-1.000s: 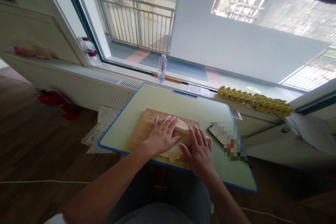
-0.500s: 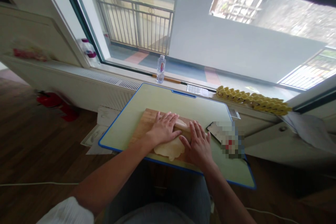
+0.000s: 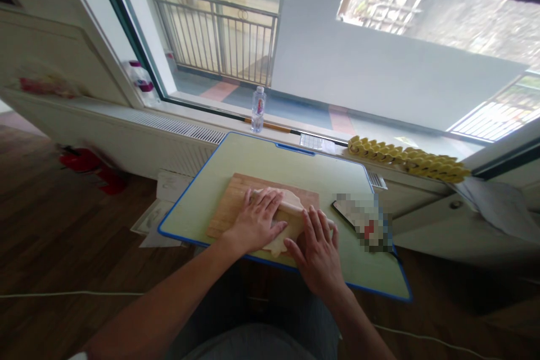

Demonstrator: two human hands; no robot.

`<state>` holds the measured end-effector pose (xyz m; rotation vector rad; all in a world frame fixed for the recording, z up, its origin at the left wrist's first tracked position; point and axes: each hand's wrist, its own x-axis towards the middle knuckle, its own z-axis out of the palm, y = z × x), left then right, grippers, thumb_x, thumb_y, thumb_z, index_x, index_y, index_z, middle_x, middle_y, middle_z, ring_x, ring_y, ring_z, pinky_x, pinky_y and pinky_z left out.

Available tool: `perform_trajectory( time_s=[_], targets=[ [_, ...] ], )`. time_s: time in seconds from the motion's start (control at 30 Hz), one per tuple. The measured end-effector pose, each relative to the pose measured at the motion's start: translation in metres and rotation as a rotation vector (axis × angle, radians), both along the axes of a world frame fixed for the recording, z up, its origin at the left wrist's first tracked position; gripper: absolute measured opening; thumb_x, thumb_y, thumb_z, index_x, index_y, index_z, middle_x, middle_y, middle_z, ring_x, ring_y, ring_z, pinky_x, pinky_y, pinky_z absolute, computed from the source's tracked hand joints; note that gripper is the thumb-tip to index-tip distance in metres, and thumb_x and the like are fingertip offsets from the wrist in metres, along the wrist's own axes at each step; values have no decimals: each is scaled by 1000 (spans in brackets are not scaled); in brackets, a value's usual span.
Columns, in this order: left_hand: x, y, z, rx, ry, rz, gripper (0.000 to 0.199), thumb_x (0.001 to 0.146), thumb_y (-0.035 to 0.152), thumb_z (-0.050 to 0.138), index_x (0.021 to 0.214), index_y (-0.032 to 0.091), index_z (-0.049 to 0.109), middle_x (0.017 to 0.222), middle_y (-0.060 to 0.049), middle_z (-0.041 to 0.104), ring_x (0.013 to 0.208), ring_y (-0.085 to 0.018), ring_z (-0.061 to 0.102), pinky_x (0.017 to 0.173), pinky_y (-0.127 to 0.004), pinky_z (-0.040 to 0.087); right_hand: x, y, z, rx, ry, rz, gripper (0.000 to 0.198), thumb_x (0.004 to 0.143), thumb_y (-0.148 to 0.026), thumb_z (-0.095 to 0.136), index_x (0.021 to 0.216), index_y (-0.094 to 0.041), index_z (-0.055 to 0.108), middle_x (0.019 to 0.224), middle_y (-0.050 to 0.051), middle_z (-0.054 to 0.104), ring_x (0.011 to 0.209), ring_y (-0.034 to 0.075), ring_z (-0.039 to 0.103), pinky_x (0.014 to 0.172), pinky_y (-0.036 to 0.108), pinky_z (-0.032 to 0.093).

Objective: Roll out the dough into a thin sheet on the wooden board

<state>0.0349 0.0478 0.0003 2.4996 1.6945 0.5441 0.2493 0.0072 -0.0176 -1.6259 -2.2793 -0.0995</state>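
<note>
Left hand [image 3: 256, 219] and right hand [image 3: 317, 247]: spread flat on rolling pin [image 3: 291, 211]. Dough [image 3: 283, 236] on board [image 3: 230, 205]: partly flattened, uneven; more rolling judged needed.

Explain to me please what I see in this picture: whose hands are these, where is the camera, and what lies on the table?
There is no machine here. The camera sits on a person's head and looks down at their own bare hands. The left hand and the right hand lie flat, fingers open, on a wooden rolling pin, pressing it over pale dough. The dough lies on a wooden board, which rests on a green table with a blue edge. A blurred-out phone lies to the right. A water bottle stands on the windowsill behind.
</note>
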Motion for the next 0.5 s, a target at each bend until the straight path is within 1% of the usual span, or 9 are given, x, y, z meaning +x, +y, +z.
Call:
perform_trajectory(
  time_s=[0.17, 0.3, 0.4, 0.5],
  targets=[
    [5, 22, 5, -81, 4, 3, 74, 101, 61, 51, 163, 23, 36, 168, -11, 42, 158, -31, 32, 129, -69, 11, -3, 24, 1, -31, 10, -55, 80, 104, -69, 36, 165, -18, 33, 170, 15, 36, 159, 33, 27, 126, 62, 17],
    [9, 37, 8, -123, 4, 12, 71, 100, 60, 53, 160, 25, 40, 167, -11, 44, 157, -32, 34, 128, -71, 9, -5, 39, 4, -43, 19, -94, 77, 104, -67, 41, 165, -20, 35, 168, 15, 40, 156, 34, 32, 125, 66, 20],
    [8, 34, 7, -106, -10, 19, 68, 101, 58, 53, 159, 24, 42, 165, -10, 47, 156, -31, 36, 128, -71, 11, -4, 35, 5, -41, 16, -81, 77, 104, -66, 42, 165, -20, 34, 167, 15, 41, 156, 34, 33, 124, 66, 21],
    [5, 21, 3, -51, -24, 14, 67, 102, 56, 52, 159, 24, 42, 164, -11, 49, 155, -30, 37, 129, -67, 13, -3, 22, 5, -20, 17, -47, 80, 104, -69, 39, 165, -18, 34, 168, 16, 40, 157, 34, 30, 125, 63, 20]
  ],
)
